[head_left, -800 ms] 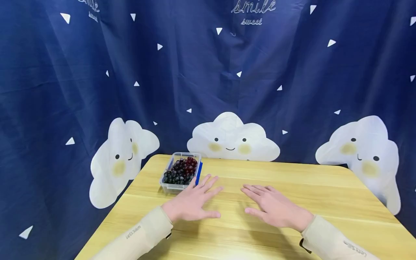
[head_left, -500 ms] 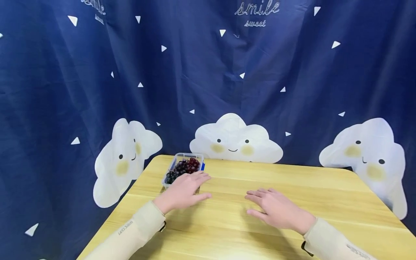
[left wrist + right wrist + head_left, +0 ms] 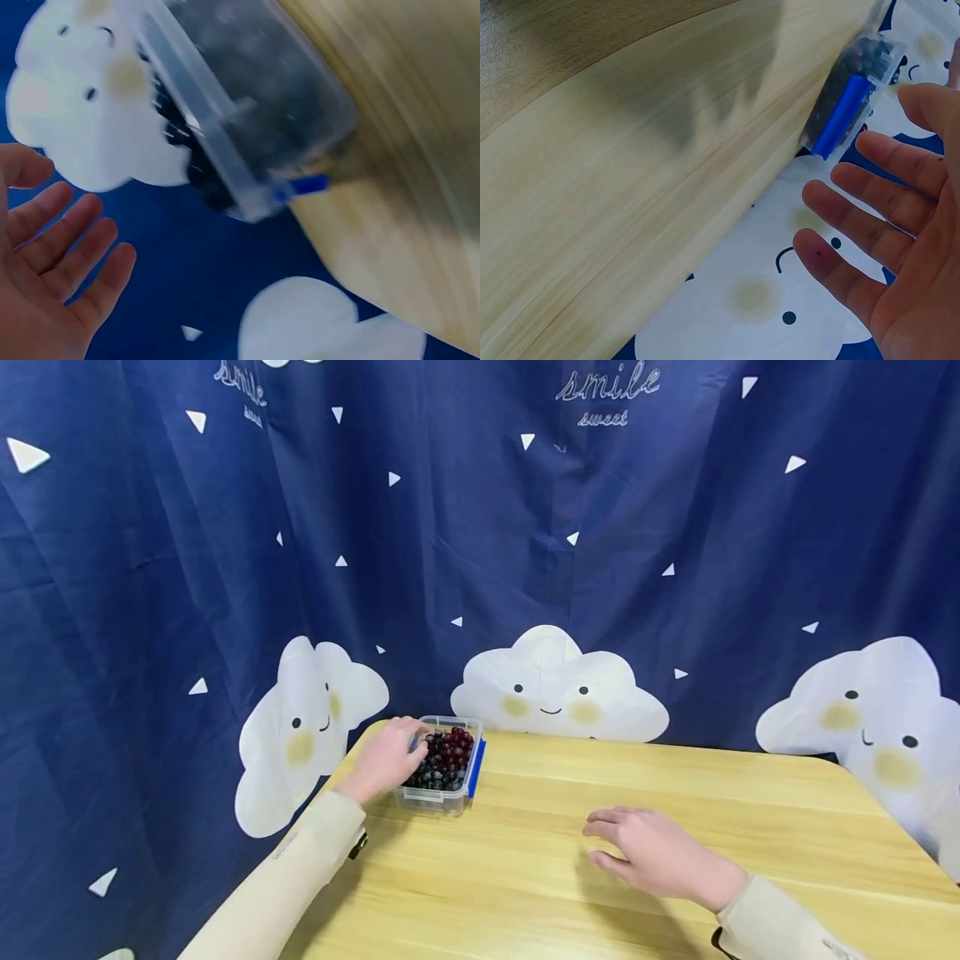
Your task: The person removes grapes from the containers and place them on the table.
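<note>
A clear plastic food container (image 3: 429,802) stands at the far left of the table, filled with dark and reddish grapes (image 3: 448,760). Blue clips show on it, one (image 3: 844,116) plainly in the right wrist view. Beside the container's left rim is my left hand (image 3: 384,762), its fingers loosely bent. The left wrist view shows that hand's palm and fingers (image 3: 79,238) apart from the blurred container (image 3: 281,90). Over the middle right of the table hovers my right hand (image 3: 662,857), fingers relaxed, holding nothing.
The light wooden table (image 3: 525,877) has rounded far corners. Right behind it hangs a dark blue curtain (image 3: 480,527) with printed clouds and triangles. The container sits close to the table's far left corner.
My left hand has moved left and away from me, from the container's near right side across to its left rim. The right hand stays over the table. The view has shifted slightly.
</note>
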The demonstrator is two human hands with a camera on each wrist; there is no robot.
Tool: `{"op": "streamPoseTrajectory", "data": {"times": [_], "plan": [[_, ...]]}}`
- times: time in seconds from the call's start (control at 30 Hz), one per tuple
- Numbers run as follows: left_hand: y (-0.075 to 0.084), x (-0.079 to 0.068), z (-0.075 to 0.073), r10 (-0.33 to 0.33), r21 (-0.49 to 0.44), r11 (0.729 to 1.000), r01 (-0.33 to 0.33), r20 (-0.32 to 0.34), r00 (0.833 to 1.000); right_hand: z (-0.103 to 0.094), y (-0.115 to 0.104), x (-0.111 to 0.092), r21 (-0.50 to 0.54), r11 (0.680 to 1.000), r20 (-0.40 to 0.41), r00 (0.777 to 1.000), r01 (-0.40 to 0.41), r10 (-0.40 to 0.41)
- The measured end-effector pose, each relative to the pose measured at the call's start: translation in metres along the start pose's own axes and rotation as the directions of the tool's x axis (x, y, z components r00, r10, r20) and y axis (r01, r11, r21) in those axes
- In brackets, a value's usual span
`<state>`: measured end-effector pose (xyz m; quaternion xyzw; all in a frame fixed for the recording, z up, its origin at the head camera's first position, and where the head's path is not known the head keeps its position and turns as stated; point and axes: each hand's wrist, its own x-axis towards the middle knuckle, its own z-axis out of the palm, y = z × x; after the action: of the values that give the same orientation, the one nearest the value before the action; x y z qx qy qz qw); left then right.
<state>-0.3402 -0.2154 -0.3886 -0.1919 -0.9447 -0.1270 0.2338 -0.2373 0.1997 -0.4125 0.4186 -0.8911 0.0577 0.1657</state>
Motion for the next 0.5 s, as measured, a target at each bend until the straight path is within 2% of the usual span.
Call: {"op": "streamPoseTrajectory", "data": {"times": [0.13,0.23,0.5], "plan": [[-0.022,0.004,0.005,-0.075,0.008,0.997,0.074,0.036,0.997,0.000,0.001,0.004,0.002,1.000,0.001,1.000,0.020,-0.020],[-0.030,0.008,0.012,-0.111,0.004,0.994,0.111,0.074,0.991,0.000,0.001,0.002,0.001,1.000,0.005,1.000,0.022,-0.022],[-0.046,0.013,0.029,-0.192,0.054,0.981,0.188,0.064,0.979,0.004,0.003,-0.001,-0.002,1.000,-0.002,1.000,0.010,-0.010]]}}
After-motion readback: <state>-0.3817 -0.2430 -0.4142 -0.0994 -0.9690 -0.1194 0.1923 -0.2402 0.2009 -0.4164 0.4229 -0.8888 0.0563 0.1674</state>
